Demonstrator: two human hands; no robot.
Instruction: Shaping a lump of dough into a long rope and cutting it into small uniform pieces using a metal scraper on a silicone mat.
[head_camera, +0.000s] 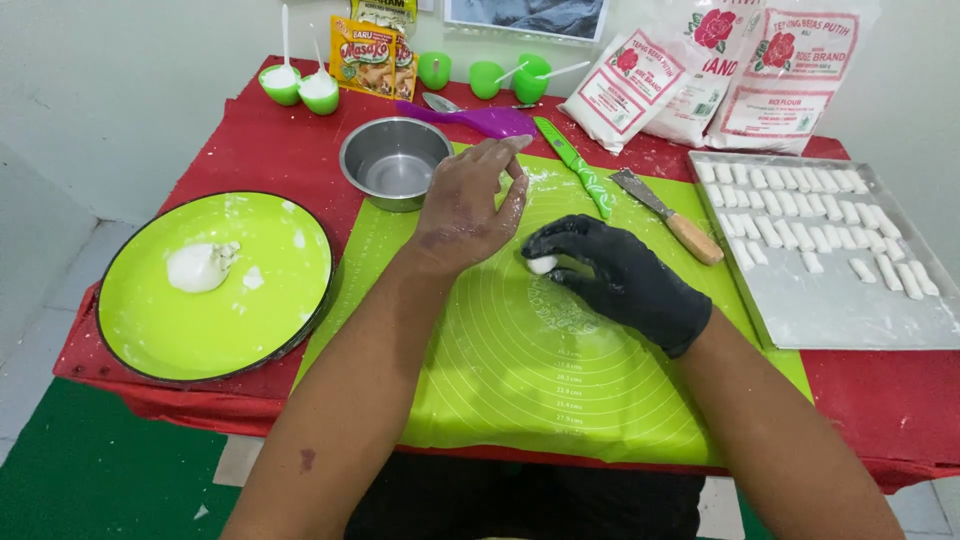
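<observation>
Right now my gloved right hand (620, 280) is curled over a small white dough piece (541, 264) near the middle of the green silicone mat (540, 390), its grip closed loosely on that piece with the fingertips pinching one end. My bare left hand (465, 210) sits just beside it toward the far side of the mat, fingers bent and slack, grasping nothing that I can see; its fingertips are close to the dough but I cannot tell whether they touch it.

To do this step well, I judge the pressure should stay light and even, so the piece rolls into a short stick like those already laid in rows on the metal tray (850, 310) at the right edge of the counter. The mat looks only thinly floured, so sticking is the likely fault; a dusting would help. I would keep the rolling well inside the mat, away from the green knife (575, 168) and the wooden-handled scraper (668, 215) lying at the mat's far right corner.

Toward the left edge of the counter, the round green platter (180, 330) bears a lump of white dough (200, 266), and a steel bowl (394, 160) stands at the mat's far left corner.
</observation>
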